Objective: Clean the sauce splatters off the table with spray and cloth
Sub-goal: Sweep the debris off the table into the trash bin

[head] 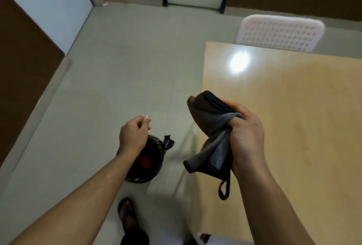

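My right hand point(245, 135) grips a bunched grey cloth point(211, 127) with a dark loop hanging from it, held over the left edge of the light wooden table point(293, 117). My left hand point(134, 134) hovers over the floor, above a bin, with fingers loosely curled and nothing visible in it. The tabletop shows a lamp's bright reflection and faint smears. No spray bottle is in view.
A small round bin point(150, 158) lined with a black bag, something red inside, stands on the tiled floor left of the table. A white perforated chair point(278, 34) stands at the table's far side. My sandalled foot point(127, 213) is below the bin.
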